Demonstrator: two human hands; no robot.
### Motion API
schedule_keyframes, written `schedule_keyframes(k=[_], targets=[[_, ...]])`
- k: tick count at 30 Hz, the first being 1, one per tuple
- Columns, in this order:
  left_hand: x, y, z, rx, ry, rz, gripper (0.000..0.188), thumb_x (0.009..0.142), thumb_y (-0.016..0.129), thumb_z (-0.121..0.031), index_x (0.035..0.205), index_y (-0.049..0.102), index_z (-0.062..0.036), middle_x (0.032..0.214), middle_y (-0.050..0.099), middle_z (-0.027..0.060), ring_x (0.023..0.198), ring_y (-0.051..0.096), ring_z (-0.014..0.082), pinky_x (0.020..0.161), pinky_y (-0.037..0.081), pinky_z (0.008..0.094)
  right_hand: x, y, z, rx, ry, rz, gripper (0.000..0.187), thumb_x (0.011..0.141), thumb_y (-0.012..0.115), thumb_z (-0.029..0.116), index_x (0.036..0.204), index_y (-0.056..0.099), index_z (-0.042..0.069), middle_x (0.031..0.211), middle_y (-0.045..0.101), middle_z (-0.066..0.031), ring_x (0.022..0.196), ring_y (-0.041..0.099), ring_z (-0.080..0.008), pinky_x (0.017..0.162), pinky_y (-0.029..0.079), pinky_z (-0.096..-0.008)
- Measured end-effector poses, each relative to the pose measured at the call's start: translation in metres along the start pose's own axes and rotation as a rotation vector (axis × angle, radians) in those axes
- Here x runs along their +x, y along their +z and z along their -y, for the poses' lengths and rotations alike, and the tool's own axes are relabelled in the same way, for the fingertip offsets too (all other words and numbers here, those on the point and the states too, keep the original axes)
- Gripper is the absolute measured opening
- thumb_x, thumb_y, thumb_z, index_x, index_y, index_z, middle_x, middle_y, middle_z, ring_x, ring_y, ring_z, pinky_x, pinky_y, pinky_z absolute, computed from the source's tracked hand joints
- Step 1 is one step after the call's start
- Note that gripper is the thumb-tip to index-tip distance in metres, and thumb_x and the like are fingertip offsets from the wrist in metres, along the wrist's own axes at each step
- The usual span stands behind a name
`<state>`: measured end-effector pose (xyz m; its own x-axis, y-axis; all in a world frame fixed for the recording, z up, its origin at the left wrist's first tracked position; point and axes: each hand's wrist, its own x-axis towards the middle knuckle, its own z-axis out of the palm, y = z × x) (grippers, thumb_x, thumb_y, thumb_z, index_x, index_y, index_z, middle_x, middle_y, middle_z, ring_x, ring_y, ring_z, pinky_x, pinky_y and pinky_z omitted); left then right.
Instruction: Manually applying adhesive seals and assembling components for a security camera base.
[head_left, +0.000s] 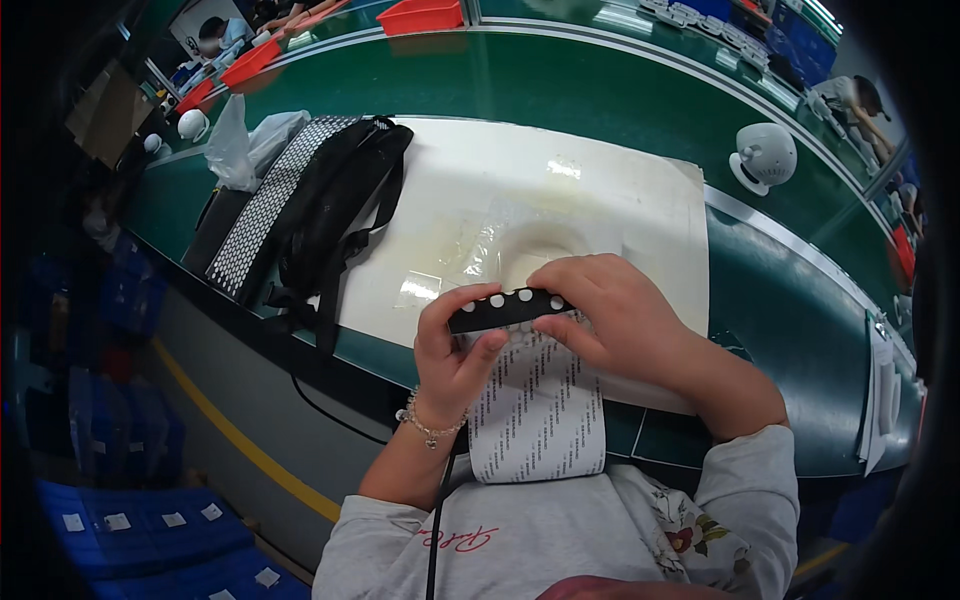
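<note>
Over the white board (650, 230), both hands (450, 350) (630, 320) pinch a dotted black strip (512, 311), seemingly paper-backed.

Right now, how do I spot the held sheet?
A white board lies on the green workbench. By its near edge, left hand and right hand hold the printed sheet. Its hanging white side distinguishes it from the dotted black sheet at left.

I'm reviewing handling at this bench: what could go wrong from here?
The black dotted strip, pinched by the left hand and right hand, might crease if pulled unevenly. The printed white sheet hangs past the bench near the shirt, so it could fold. The bracelet on the left wrist is close to the sheet and might catch it.
</note>
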<state>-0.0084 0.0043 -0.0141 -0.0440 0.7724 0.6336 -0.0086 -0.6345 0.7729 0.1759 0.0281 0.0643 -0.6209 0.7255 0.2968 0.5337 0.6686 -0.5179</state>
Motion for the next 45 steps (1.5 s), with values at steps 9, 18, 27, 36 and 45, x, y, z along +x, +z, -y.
schedule_keyframes(k=[9,18,27,36,45], targets=[[-0.001,0.0,0.0,-0.069,0.014,0.063,0.037,0.077,0.065,-0.014,0.101,0.041,-0.0016,0.101,0.056,0.0182,0.096,0.056,0.0229,0.081,0.045,0.0293,-0.001,0.004,-0.004,0.037,-0.039,-0.019,0.031,0.071,0.065,0.022,0.097,0.056,0.007,0.087,0.058,-0.009,0.083,0.055,-0.0267,0.074,0.041,-0.0347],[-0.002,-0.002,0.002,-0.12,0.051,0.086,0.033,0.075,0.065,-0.006,0.098,0.042,-0.0015,0.099,0.058,0.0179,0.095,0.058,0.0232,0.079,0.047,0.0274,0.001,0.013,-0.013,0.136,-0.065,-0.108,0.023,0.067,0.067,0.016,0.086,0.057,0.008,0.073,0.055,-0.0065,0.068,0.052,-0.0241,0.062,0.038,-0.0328],[-0.005,-0.002,0.0,-0.243,-0.066,0.073,0.026,0.078,0.06,-0.005,0.097,0.042,-0.0016,0.094,0.059,0.0187,0.09,0.059,0.0212,0.077,0.047,0.0264,0.001,0.011,-0.015,0.145,-0.096,-0.077,0.017,0.068,0.066,0.014,0.082,0.058,0.008,0.069,0.055,-0.005,0.067,0.052,-0.0237,0.06,0.038,-0.0326],[-0.009,-0.007,0.002,-0.221,-0.045,0.021,0.017,0.079,0.061,-0.005,0.089,0.049,0.0006,0.085,0.062,0.0147,0.077,0.06,0.0143,0.067,0.047,0.0214,0.002,0.01,-0.018,0.173,-0.085,0.007,0.012,0.071,0.063,0.017,0.079,0.061,0.009,0.069,0.057,-0.0052,0.065,0.054,-0.0236,0.057,0.039,-0.0332],[-0.01,-0.011,-0.001,-0.226,-0.159,-0.005,0.02,0.077,0.065,-0.01,0.087,0.052,0.0012,0.075,0.059,0.0055,0.065,0.053,0.0071,0.061,0.044,0.0185,0.003,0.012,-0.019,0.213,-0.072,0.095,0.016,0.077,0.058,0.023,0.076,0.06,0.007,0.063,0.055,-0.0075,0.06,0.054,-0.0261,0.053,0.039,-0.0343]])
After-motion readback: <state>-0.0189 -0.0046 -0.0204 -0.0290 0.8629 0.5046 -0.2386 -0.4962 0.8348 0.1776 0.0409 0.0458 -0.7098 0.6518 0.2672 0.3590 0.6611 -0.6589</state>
